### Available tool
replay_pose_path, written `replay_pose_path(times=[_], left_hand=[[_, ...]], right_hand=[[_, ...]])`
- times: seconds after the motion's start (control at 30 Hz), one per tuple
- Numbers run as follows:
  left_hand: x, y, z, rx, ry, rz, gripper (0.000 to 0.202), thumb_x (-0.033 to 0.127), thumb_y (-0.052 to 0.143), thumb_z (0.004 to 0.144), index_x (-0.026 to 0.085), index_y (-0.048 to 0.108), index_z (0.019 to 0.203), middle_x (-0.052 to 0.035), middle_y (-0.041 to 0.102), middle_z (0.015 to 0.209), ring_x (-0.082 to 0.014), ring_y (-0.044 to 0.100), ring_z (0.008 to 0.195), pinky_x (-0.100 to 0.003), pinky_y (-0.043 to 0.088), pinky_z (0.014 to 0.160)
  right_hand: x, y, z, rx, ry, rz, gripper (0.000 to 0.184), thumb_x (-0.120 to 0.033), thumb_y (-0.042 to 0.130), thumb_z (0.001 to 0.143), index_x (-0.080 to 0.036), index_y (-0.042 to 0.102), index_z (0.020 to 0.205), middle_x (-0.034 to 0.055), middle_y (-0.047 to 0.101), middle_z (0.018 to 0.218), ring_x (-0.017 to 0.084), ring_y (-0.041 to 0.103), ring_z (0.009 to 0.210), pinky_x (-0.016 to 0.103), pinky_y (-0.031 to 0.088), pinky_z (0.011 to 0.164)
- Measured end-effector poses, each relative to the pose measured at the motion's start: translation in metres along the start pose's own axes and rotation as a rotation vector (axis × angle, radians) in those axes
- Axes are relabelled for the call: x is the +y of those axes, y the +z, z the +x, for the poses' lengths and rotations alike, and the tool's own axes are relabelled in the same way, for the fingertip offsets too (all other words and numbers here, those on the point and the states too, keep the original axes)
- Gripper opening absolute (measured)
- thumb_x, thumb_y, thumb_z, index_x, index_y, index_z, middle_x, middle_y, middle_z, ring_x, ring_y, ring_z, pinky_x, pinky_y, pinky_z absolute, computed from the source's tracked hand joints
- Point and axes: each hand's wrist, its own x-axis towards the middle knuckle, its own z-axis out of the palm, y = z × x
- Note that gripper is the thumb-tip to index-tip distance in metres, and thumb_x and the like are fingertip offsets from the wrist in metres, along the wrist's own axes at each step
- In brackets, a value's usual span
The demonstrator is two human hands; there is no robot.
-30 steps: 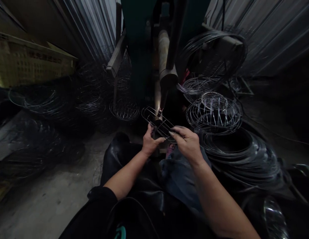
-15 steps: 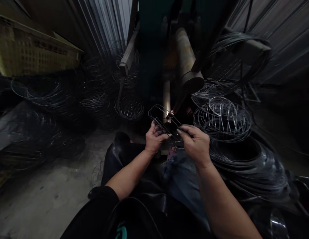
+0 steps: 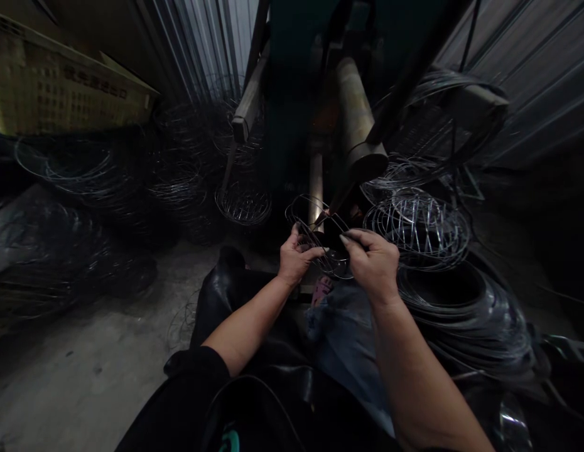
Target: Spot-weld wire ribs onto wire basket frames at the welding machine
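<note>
Both my hands hold a small oval wire frame [image 3: 315,216] in front of me, under the tip of a machine's brass-coloured arm [image 3: 355,135]. My left hand [image 3: 296,257] grips the frame's near left side, fingers closed round the wires. My right hand [image 3: 374,260] pinches the frame's right end with fingers curled. The frame's far end sits at the pointed tip of the machine, where a small glow shows. My lap, under a dark apron, is below the hands.
A dome of finished wire frames [image 3: 417,226] stands at the right on a big coil of wire rings [image 3: 461,307]. More wire baskets [image 3: 242,204] and rings pile up at the left. A yellow crate [image 3: 61,88] is at the far left. Corrugated metal walls stand behind.
The view shifted left and up slightly, so the hands and frame now appear farther right. Both hands kept their grip and turned the frame a little under the machine's tip.
</note>
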Motion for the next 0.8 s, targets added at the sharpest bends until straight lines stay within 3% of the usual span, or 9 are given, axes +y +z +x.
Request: replay_pose_path(times=[0.23,0.37,0.5,0.8], left_hand=[[0.002,-0.002,-0.005,0.027,-0.026,-0.002,0.099,0.013,0.087,0.046,0.018,0.048,0.137,0.0028,0.062,0.086,-0.0072,0.060,0.067,-0.024,0.051,0.070],[0.011,-0.007,-0.001,0.029,-0.123,-0.019,0.078,0.023,0.081,0.056,0.016,0.053,0.128,0.0008,0.064,0.082,-0.0092,0.060,0.063,-0.021,0.046,0.058],[0.016,-0.011,0.006,0.032,-0.172,-0.046,0.060,0.025,0.077,0.058,0.017,0.058,0.114,-0.0017,0.066,0.086,-0.0107,0.061,0.060,-0.023,0.045,0.054],[0.017,-0.007,0.024,0.058,-0.243,-0.051,0.048,0.033,0.081,0.055,0.018,0.057,0.094,0.0005,0.063,0.081,-0.0106,0.059,0.056,-0.027,0.048,0.057]], right_hand=[[0.002,-0.024,-0.031,0.089,-0.008,-0.015,0.016,-0.033,0.068,0.080,-0.019,0.072,0.085,0.0094,0.070,0.108,0.025,0.065,0.099,0.040,0.052,0.089],[0.013,-0.032,-0.051,0.036,0.050,0.027,0.016,-0.033,0.070,0.079,-0.019,0.072,0.084,0.0089,0.071,0.097,0.024,0.067,0.090,0.040,0.054,0.084],[0.014,-0.024,-0.043,-0.033,0.008,0.063,0.012,-0.030,0.066,0.081,-0.021,0.073,0.084,0.0060,0.072,0.090,0.022,0.067,0.084,0.038,0.054,0.082],[0.009,-0.016,-0.016,-0.064,-0.036,0.021,0.013,-0.031,0.064,0.081,-0.022,0.072,0.078,0.0053,0.072,0.085,0.022,0.067,0.082,0.037,0.054,0.079]])
